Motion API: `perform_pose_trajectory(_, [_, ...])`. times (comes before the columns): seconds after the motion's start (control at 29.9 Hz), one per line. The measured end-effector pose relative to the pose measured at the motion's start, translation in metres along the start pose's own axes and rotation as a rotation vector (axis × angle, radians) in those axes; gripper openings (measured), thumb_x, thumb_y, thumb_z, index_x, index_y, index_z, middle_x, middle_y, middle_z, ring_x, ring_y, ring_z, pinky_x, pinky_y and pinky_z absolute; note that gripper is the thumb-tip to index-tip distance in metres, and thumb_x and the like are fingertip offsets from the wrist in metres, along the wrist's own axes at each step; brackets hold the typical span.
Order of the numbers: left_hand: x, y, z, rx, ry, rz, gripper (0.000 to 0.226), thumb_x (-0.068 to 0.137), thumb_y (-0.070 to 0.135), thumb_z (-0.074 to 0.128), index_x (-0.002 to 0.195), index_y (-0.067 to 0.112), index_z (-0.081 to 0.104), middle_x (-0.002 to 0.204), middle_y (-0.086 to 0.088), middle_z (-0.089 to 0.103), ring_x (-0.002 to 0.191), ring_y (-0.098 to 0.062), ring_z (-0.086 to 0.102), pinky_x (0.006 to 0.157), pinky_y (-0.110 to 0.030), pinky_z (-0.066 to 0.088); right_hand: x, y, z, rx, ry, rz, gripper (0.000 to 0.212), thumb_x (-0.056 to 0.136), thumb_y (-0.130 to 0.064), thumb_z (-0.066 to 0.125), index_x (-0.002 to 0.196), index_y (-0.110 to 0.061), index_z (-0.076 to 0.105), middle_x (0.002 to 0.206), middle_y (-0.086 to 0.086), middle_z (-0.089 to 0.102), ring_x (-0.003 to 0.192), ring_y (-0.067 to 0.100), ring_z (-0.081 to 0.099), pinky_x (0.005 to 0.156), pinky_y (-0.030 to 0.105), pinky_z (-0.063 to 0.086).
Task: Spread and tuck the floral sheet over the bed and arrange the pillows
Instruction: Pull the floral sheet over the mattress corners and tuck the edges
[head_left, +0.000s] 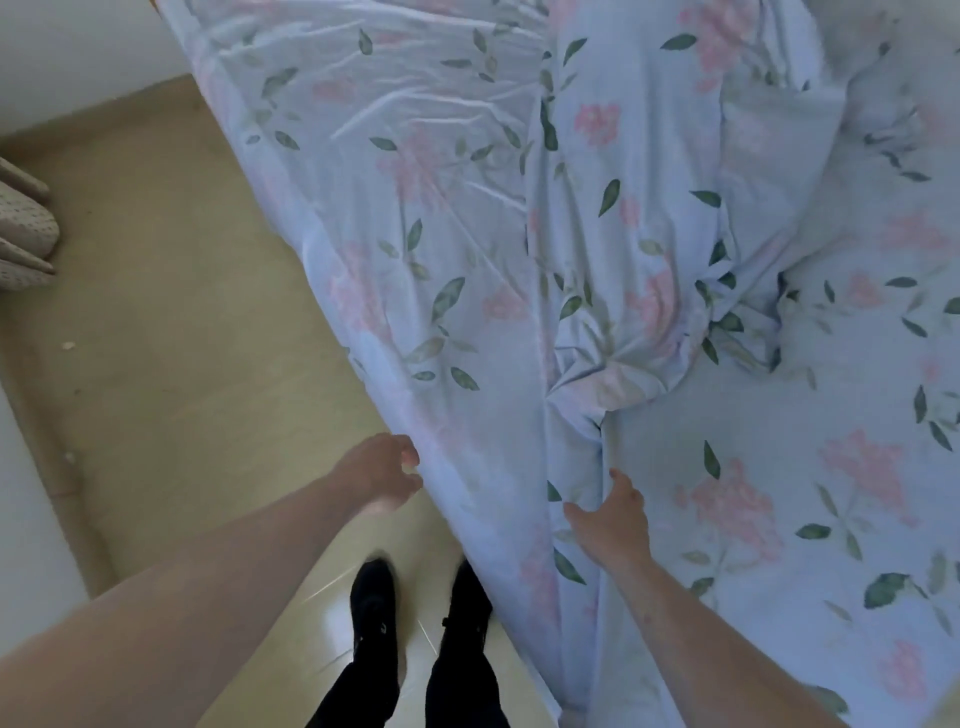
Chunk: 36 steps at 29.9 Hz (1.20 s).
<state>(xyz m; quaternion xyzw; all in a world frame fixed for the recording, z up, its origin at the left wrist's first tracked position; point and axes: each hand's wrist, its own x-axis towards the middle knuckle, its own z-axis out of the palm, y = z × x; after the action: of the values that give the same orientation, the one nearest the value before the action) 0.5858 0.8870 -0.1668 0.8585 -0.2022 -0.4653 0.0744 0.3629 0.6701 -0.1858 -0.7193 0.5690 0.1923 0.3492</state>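
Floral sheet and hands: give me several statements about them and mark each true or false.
1. The floral sheet hangs over the bed's side toward the floor. True.
2. The right hand holds a pillow. False: it rests on a fold of the sheet.
3. The left hand is at the sheet's hanging edge. True.
4. The sheet lies flat and smooth. False: it is bunched in a heap mid-bed.
5. The person's feet are bare. False: they wear dark shoes.
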Motion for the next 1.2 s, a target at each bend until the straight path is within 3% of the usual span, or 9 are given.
perform_pose_trajectory(0.17, [0.042,-0.017,0.041,-0.077,-0.023,0.016,0.025,0.095,0.031,0.065,0.119,0.028,0.061,0.123,0.014,0.058,0.106,-0.011,0.056,0.091,-0.024,0.045,0.034,0.031,0.048,-0.03,0.014,0.116,0.097,0.086,-0.037,0.072,0.158,-0.015,0.01,0.153,0.018,0.027,0.129,0.043,0.045,0.099,0.046,0.042])
perform_pose_trajectory(0.3, [0.054,-0.026,0.057,-0.118,-0.031,0.022,0.02,0.094,0.032,0.066,0.114,0.03,0.061,0.119,0.016,0.059,0.103,-0.012,0.059,0.088,-0.024,0.043,0.036,0.046,0.062,-0.041,0.127,0.054,0.026,0.096,-0.018,0.053,0.122,-0.014,0.055,0.115,0.013,0.065,0.089,0.03,0.058,0.073,0.036,0.047])
perform_pose_trajectory(0.4, [0.057,-0.022,0.06,-0.149,-0.041,0.032,0.019,0.094,0.032,0.065,0.113,0.03,0.063,0.12,0.014,0.06,0.107,-0.015,0.061,0.092,-0.027,0.047,0.025,0.043,0.068,-0.014,0.228,-0.065,0.005,0.097,-0.021,0.052,0.098,-0.02,0.057,0.091,0.002,0.065,0.08,0.027,0.06,0.07,0.038,0.051])
perform_pose_trajectory(0.53, [0.06,-0.013,0.062,-0.171,-0.051,0.057,0.015,0.093,0.033,0.065,0.108,0.032,0.064,0.119,0.015,0.06,0.105,-0.014,0.061,0.093,-0.028,0.049,0.023,0.046,0.079,-0.126,0.094,-0.093,0.054,0.086,-0.041,0.072,0.129,-0.02,0.047,0.125,0.004,0.049,0.106,0.031,0.057,0.083,0.039,0.05])
perform_pose_trajectory(0.67, [0.065,-0.004,0.067,-0.135,-0.07,0.069,0.015,0.094,0.033,0.063,0.109,0.031,0.063,0.119,0.016,0.058,0.107,-0.013,0.059,0.095,-0.029,0.049,0.04,0.057,0.09,-0.18,0.24,0.056,0.094,0.083,-0.046,0.074,0.152,-0.015,0.02,0.145,0.012,0.028,0.119,0.04,0.044,0.087,0.046,0.048])
perform_pose_trajectory(0.74, [0.069,0.005,0.068,-0.14,-0.058,0.087,0.016,0.094,0.032,0.063,0.11,0.031,0.063,0.119,0.016,0.059,0.106,-0.012,0.059,0.094,-0.027,0.048,0.05,0.057,0.089,-0.15,0.267,0.063,0.068,0.09,-0.036,0.067,0.146,-0.013,0.034,0.136,0.013,0.04,0.116,0.041,0.049,0.085,0.045,0.051])
perform_pose_trajectory(0.84, [0.067,0.018,0.068,-0.161,-0.054,0.115,0.016,0.094,0.032,0.063,0.11,0.031,0.063,0.119,0.017,0.059,0.103,-0.011,0.06,0.086,-0.024,0.047,0.047,0.058,0.076,-0.089,0.354,-0.131,0.007,0.099,-0.024,0.055,0.095,-0.02,0.059,0.085,-0.003,0.054,0.089,0.032,0.061,0.067,0.037,0.049])
perform_pose_trajectory(0.94, [0.064,0.032,0.071,-0.254,-0.059,0.113,0.019,0.091,0.038,0.068,0.109,0.033,0.064,0.118,0.02,0.059,0.098,-0.009,0.064,0.077,-0.022,0.048,0.019,0.054,0.066,0.046,0.362,-0.337,0.031,0.1,-0.025,0.053,0.07,-0.025,0.043,0.066,-0.011,0.045,0.073,0.018,0.05,0.058,0.034,0.04])
perform_pose_trajectory(1.2, [0.057,0.101,0.064,-0.817,-0.219,0.043,0.083,0.064,0.067,0.082,0.131,0.029,0.052,0.12,0.012,0.065,0.105,-0.01,0.065,0.089,-0.033,0.056,-0.042,0.021,0.066,0.21,0.034,-0.546,0.034,0.095,-0.032,0.06,0.073,-0.034,0.033,0.076,-0.017,0.045,0.068,0.008,0.045,0.06,0.015,0.035])
